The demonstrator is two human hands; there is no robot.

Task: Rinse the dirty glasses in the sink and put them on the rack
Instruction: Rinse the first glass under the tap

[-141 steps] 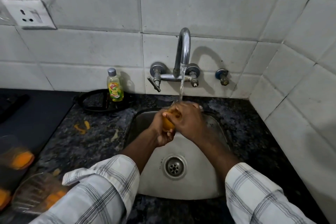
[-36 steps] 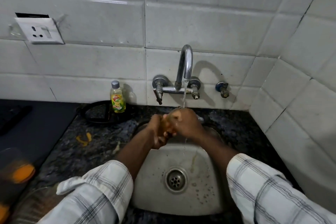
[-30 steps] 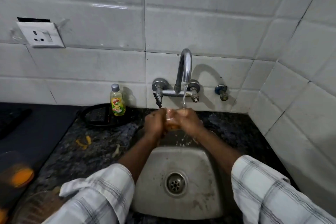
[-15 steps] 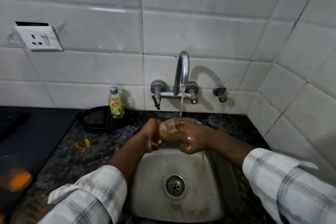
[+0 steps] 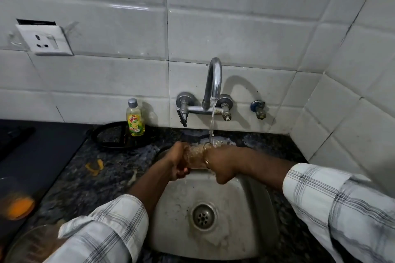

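A clear glass (image 5: 195, 156) with brownish-orange residue lies on its side over the steel sink (image 5: 239, 230), under the water running from the chrome tap (image 5: 213, 83). My left hand (image 5: 176, 161) grips its base end. My right hand (image 5: 222, 163) is at its open mouth, with the fingers pushed inside the glass and hidden. Water drips from the glass into the basin. Another dirty glass (image 5: 18, 203) with orange dregs stands blurred at the left edge, and a further glass rim (image 5: 25, 243) shows at the bottom left.
A yellow dish-soap bottle (image 5: 135, 118) stands against the tiled wall beside a black round tray (image 5: 113, 135). Orange peel scraps (image 5: 94, 166) lie on the dark granite counter. A black surface (image 5: 32, 151) fills the left. A tiled side wall closes the right.
The glass has turned from upright between both palms to lying sideways. My right hand has moved to its mouth with fingers inside, and my right elbow has swung out to the right.
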